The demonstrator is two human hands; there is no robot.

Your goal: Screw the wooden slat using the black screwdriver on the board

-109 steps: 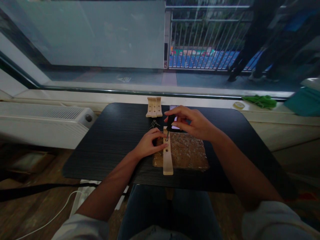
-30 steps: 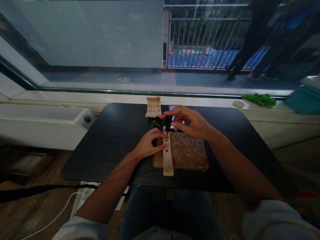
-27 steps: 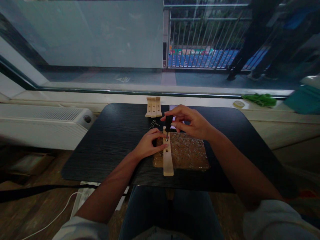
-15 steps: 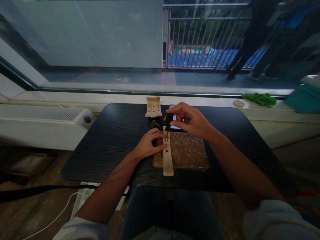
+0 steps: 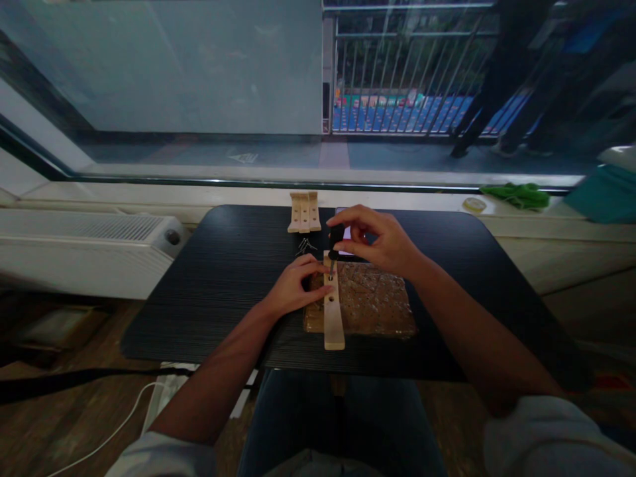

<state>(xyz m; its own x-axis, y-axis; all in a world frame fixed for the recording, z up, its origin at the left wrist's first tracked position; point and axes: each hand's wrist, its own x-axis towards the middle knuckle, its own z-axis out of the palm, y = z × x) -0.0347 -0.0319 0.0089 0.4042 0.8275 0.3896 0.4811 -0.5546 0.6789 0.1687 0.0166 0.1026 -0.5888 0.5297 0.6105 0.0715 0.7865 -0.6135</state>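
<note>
My right hand grips the black handle of a screwdriver between thumb and fingers. The screwdriver stands nearly upright, its metal shaft reaching down to a hole in a pale wooden strip. Whether a screw sits under the tip is too small to tell. From the left side, my left hand holds this strip, index finger and thumb pressed on it around that hole. Another hole shows below the thumb. Beneath the strip lies a brown block in clear plastic wrap.
Several screws lie loose on the black table. Behind them stand similar wooden pieces side by side. A phone is partly hidden behind my right hand. On the windowsill are a tape roll and green cloth.
The fingers of my right hand have shifted slightly on the screwdriver handle. My left hand and the wooden strip stay in place.
</note>
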